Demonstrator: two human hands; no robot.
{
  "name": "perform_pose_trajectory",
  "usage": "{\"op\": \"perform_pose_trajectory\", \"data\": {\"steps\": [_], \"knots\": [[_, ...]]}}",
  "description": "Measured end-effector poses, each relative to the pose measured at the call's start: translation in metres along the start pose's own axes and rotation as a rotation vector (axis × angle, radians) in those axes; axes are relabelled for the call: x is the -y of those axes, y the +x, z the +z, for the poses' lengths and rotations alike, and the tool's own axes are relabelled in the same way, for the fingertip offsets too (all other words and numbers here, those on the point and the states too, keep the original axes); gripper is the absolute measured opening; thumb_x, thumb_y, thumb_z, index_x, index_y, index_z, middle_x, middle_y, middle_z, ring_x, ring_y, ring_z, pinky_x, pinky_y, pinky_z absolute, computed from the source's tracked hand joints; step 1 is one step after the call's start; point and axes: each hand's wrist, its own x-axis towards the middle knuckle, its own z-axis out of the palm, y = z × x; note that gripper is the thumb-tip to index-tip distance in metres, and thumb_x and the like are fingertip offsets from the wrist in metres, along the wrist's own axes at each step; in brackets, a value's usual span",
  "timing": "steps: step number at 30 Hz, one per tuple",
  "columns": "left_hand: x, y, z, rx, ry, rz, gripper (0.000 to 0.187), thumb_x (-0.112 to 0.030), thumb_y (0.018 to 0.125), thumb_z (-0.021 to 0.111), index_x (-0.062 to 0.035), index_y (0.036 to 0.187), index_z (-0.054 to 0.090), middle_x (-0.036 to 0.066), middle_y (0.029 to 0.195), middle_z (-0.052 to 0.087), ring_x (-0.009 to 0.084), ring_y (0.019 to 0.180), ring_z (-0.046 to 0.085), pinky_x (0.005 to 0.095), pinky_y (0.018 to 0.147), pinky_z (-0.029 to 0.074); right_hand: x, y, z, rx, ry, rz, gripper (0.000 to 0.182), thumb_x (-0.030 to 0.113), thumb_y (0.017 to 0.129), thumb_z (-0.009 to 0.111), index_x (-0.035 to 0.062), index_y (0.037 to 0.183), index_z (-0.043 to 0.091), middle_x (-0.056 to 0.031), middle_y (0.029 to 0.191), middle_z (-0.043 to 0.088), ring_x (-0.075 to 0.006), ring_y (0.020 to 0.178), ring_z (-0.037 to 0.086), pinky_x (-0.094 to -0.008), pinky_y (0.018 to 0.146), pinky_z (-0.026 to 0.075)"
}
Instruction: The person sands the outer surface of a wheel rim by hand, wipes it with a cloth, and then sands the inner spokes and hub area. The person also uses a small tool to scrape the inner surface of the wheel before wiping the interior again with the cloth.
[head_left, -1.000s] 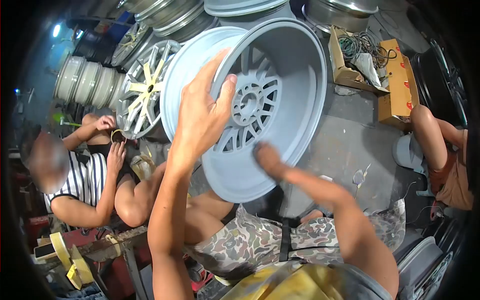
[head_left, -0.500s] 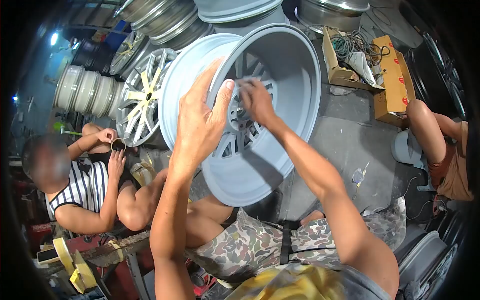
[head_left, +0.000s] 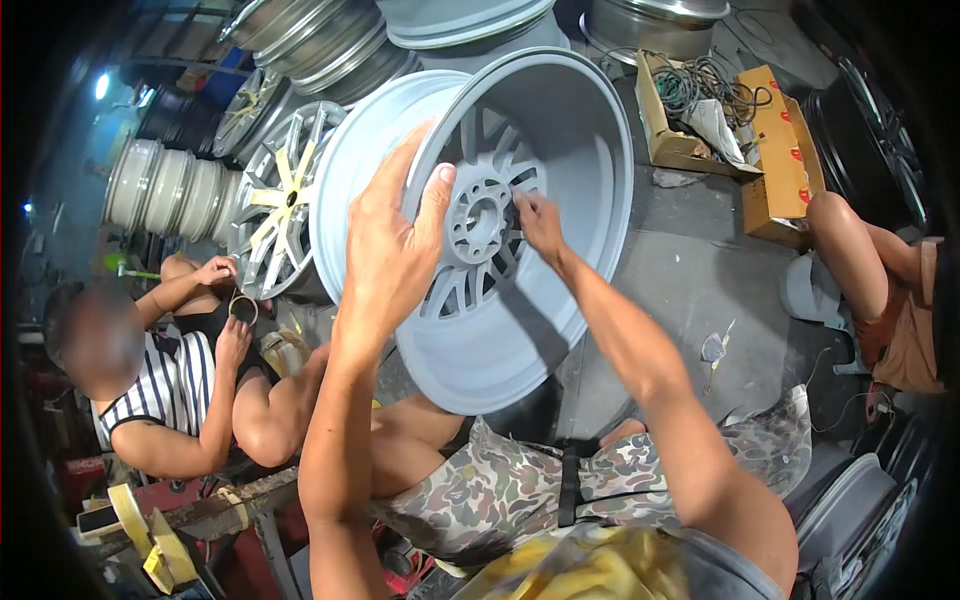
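A grey wheel rim stands tilted in front of me, with its hollow back side and the inner faces of its spokes toward me. My left hand is closed over the rim's left edge, thumb on the near side and fingers partly hidden behind. Inside the barrel, my right hand is beside the hub and spokes, its fingers curled together. Whatever it may hold is too small or hidden to make out. Another grey rim sits right behind the first, partly covered by it.
At left, a person in a striped top holds a ring-like roll. A spoked wheel with yellow tape and stacked rims stand beyond. Cardboard boxes with cables are at upper right, near another person's knee.
My right hand has moved right and down from over the hub, uncovering it. My left hand keeps its hold on the rim. The person at left has lowered one hand with the roll.
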Motion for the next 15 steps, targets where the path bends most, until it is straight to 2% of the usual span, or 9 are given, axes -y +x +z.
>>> {"op": "perform_pose_trajectory", "data": {"steps": [2, 4, 5, 8, 9, 10, 12, 13, 15], "knots": [[-0.002, 0.001, 0.0, 0.004, 0.019, 0.022, 0.041, -0.014, 0.099, 0.063, 0.0048, 0.134, 0.059, 0.025, 0.13, 0.065, 0.0346, 0.125, 0.062, 0.0391, 0.107, 0.045, -0.052, -0.039, 0.029, -0.04, 0.235, 0.264, 0.036, 0.028, 0.101, 0.052, 0.0006, 0.112, 0.073, -0.018, 0.098, 0.074, -0.0213, 0.095, 0.068, -0.0367, 0.086, 0.051], [-0.003, 0.002, 0.001, 0.002, 0.04, 0.037, 0.041, -0.014, 0.098, 0.063, 0.0046, 0.135, 0.059, 0.025, 0.13, 0.065, 0.0342, 0.125, 0.062, 0.0391, 0.107, 0.045, -0.032, -0.077, 0.07, -0.26, 0.639, 0.543, 0.036, 0.026, 0.101, 0.054, -0.0013, 0.115, 0.073, -0.0076, 0.1, 0.073, -0.0172, 0.094, 0.065, -0.0345, 0.087, 0.05], [-0.005, 0.002, 0.001, 0.006, 0.024, 0.018, 0.041, -0.013, 0.098, 0.063, 0.0044, 0.135, 0.059, 0.025, 0.131, 0.065, 0.0336, 0.125, 0.062, 0.0392, 0.107, 0.045, -0.007, -0.093, 0.085, -0.37, 0.694, 0.543, 0.026, 0.023, 0.103, 0.057, 0.0042, 0.109, 0.074, -0.0001, 0.093, 0.072, -0.0093, 0.079, 0.06, -0.0291, 0.07, 0.049], [-0.004, -0.001, 0.0, 0.011, 0.021, 0.011, 0.041, -0.013, 0.098, 0.063, 0.0043, 0.135, 0.059, 0.025, 0.131, 0.064, 0.0327, 0.126, 0.061, 0.0389, 0.107, 0.044, 0.056, -0.121, 0.098, -0.262, 0.533, 0.752, 0.025, 0.019, 0.101, 0.055, 0.003, 0.107, 0.073, 0.0001, 0.085, 0.066, -0.0113, 0.073, 0.058, -0.0314, 0.065, 0.047], [-0.003, -0.002, 0.002, 0.006, 0.024, 0.017, 0.041, -0.012, 0.098, 0.063, 0.0044, 0.136, 0.059, 0.024, 0.132, 0.064, 0.0323, 0.126, 0.061, 0.0387, 0.108, 0.044, 0.006, -0.125, 0.148, -0.327, 0.646, 0.673, 0.025, 0.021, 0.1, 0.054, 0.0038, 0.101, 0.072, -0.0011, 0.087, 0.065, -0.0127, 0.073, 0.057, -0.0303, 0.063, 0.045], [-0.004, -0.002, 0.003, 0.012, 0.016, 0.019, 0.041, -0.012, 0.098, 0.063, 0.0044, 0.136, 0.059, 0.024, 0.132, 0.064, 0.0323, 0.126, 0.061, 0.0387, 0.108, 0.044, 0.082, -0.132, 0.121, -0.355, 0.75, 0.74, 0.024, 0.02, 0.101, 0.053, 0.0044, 0.097, 0.07, -0.0015, 0.086, 0.063, -0.0122, 0.074, 0.056, -0.0296, 0.065, 0.045], [-0.004, 0.0, 0.001, 0.015, 0.041, 0.021, 0.042, -0.012, 0.098, 0.063, 0.0044, 0.136, 0.058, 0.024, 0.133, 0.064, 0.0326, 0.127, 0.06, 0.0381, 0.108, 0.043, 0.136, -0.122, 0.09, -0.125, 0.817, 0.846, 0.025, 0.02, 0.101, 0.054, 0.0028, 0.103, 0.072, -0.0035, 0.092, 0.067, -0.0117, 0.083, 0.059, -0.0298, 0.075, 0.048], [-0.004, 0.0, 0.0, 0.028, 0.047, 0.007, 0.042, -0.012, 0.098, 0.062, 0.0043, 0.137, 0.058, 0.025, 0.134, 0.063, 0.0329, 0.128, 0.059, 0.038, 0.109, 0.042, 0.154, -0.114, 0.082, -0.128, 0.819, 0.847, 0.025, 0.02, 0.101, 0.054, 0.0028, 0.103, 0.072, -0.0035, 0.092, 0.067, -0.0117, 0.083, 0.059, -0.0298, 0.075, 0.048], [-0.006, -0.001, 0.002, 0.032, 0.022, -0.003, 0.042, -0.012, 0.099, 0.061, 0.0044, 0.137, 0.057, 0.025, 0.135, 0.063, 0.0332, 0.129, 0.059, 0.0383, 0.11, 0.042, 0.177, -0.088, 0.067, 0.089, 0.737, 0.49, 0.03, 0.021, 0.099, 0.055, -0.0041, 0.107, 0.071, -0.0067, 0.095, 0.071, -0.0159, 0.085, 0.062, -0.0335, 0.081, 0.049]]}}
